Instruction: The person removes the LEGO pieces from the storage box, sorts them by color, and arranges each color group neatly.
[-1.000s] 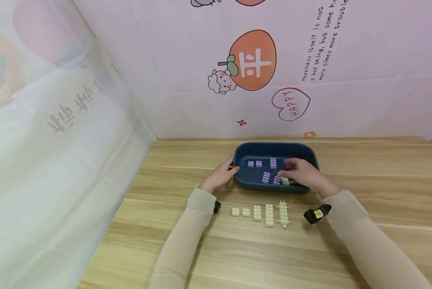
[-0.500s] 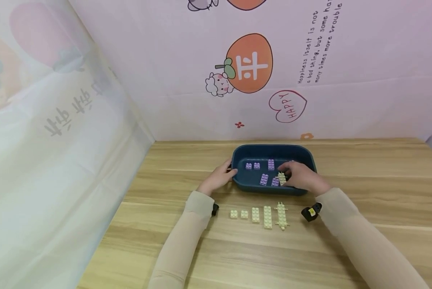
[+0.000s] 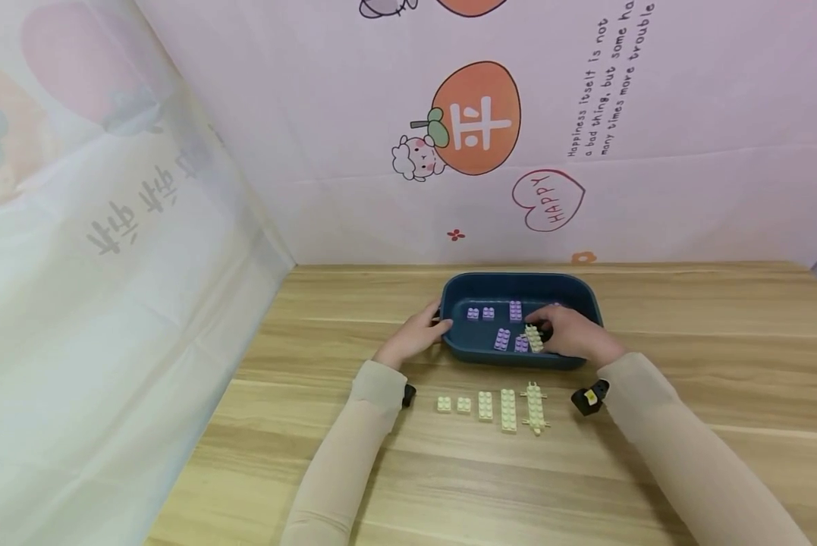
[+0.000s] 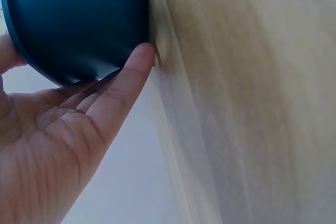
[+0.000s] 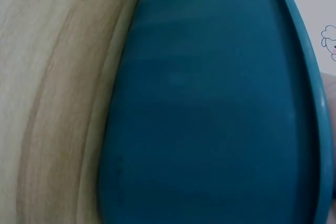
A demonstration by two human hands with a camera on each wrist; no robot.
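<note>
A dark blue plastic box point(image 3: 469, 353) stands on the table. My left hand point(image 3: 415, 334) grips its left end, thumb over the rim and fingers along the outer wall; the left wrist view shows these fingers point(image 4: 118, 95) against the blue wall. Inside the box, my right hand point(image 3: 572, 332) pinches a pale yellow toy brick point(image 3: 534, 339) with small pegs, its far end partly covered by the fingers. Purple bricks point(image 3: 502, 339) lie to the left of that hand. In the right wrist view the box wall point(image 5: 210, 103) hides the right fingers.
In front of the box, pale yellow bricks point(image 3: 508, 410) lie in a row on the wooden table point(image 3: 449, 485). A pegged yellow piece point(image 3: 535, 408) ends the row at the right. A printed cloth point(image 3: 353, 189) hangs behind the table.
My right hand has lowered in the box, and its spread fingers have come together on the pale yellow brick. The left hand keeps its grip on the box.
</note>
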